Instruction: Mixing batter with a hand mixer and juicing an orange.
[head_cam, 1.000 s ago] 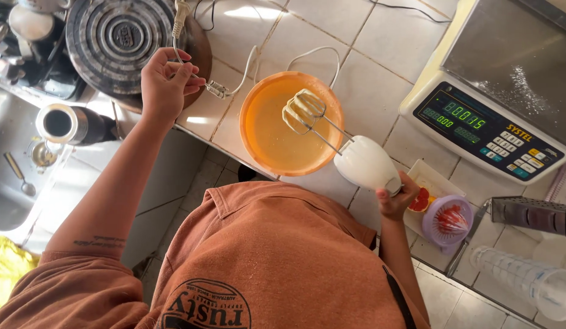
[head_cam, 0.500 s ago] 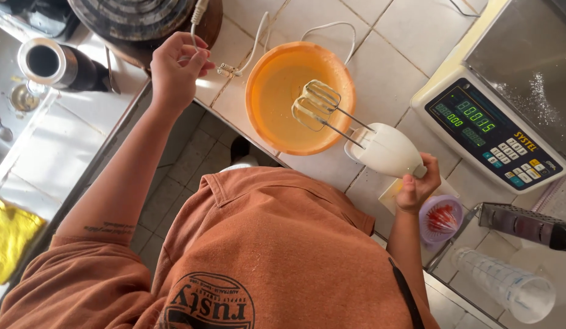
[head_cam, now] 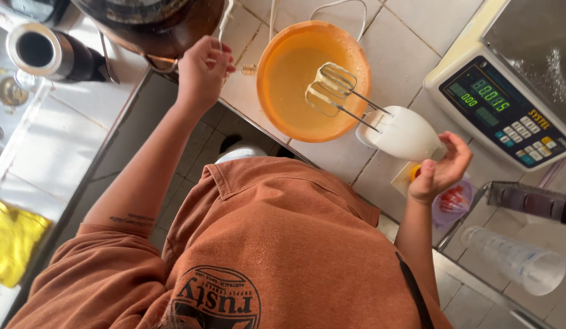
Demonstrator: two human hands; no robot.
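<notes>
Our right hand (head_cam: 440, 172) loosely cups the white mixer (head_cam: 400, 133) at centre right, fingers half open. Its beaters (head_cam: 330, 90) point upper left over the orange bowl (head_cam: 283, 73). Our left hand (head_cam: 200, 68) pinches the cord (head_cam: 224, 21) near the top.

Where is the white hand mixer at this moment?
In the head view, the white hand mixer lies on the tiled counter, its beaters over the orange bowl, between that bowl and the scale, beside the right hand.

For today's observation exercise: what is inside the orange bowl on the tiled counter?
The orange bowl holds smooth pale batter. The hand mixer's two beaters hang over it. What lies beneath the batter's surface is hidden.
</notes>
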